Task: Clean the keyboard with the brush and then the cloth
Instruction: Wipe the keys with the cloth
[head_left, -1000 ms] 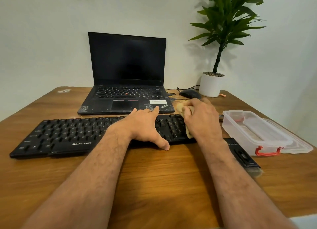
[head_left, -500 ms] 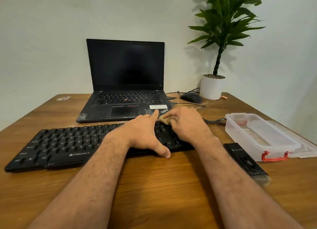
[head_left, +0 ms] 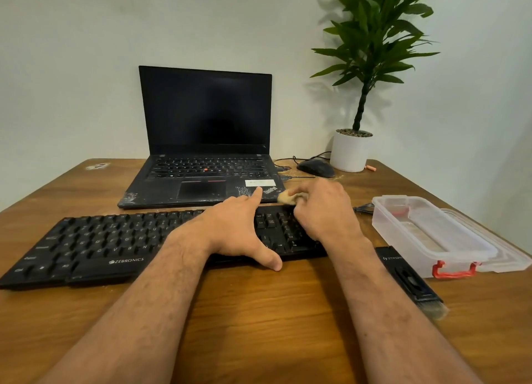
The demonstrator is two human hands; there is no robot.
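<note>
A black Zebronics keyboard (head_left: pixel 95 242) lies across the wooden desk in front of me. My left hand (head_left: pixel 239 228) rests flat on its right half, fingers spread, thumb reaching over the near edge. My right hand (head_left: pixel 322 208) grips a small tan cloth (head_left: pixel 286 197) bunched at the keyboard's far right corner; most of the cloth is hidden under the fingers. The black brush (head_left: pixel 408 280) with pale bristles lies on the desk to the right of my right forearm, untouched.
An open black laptop (head_left: pixel 205 141) stands just behind the keyboard. A clear plastic box (head_left: pixel 426 234) with red clips sits at the right beside its lid. A black mouse (head_left: pixel 315 167), cables and a white potted plant (head_left: pixel 349 150) are at the back right.
My right hand slid the cloth left from the keyboard's right end and up to its far edge, then back a little to the right. The left hand stayed put. The view tilted up slightly.
</note>
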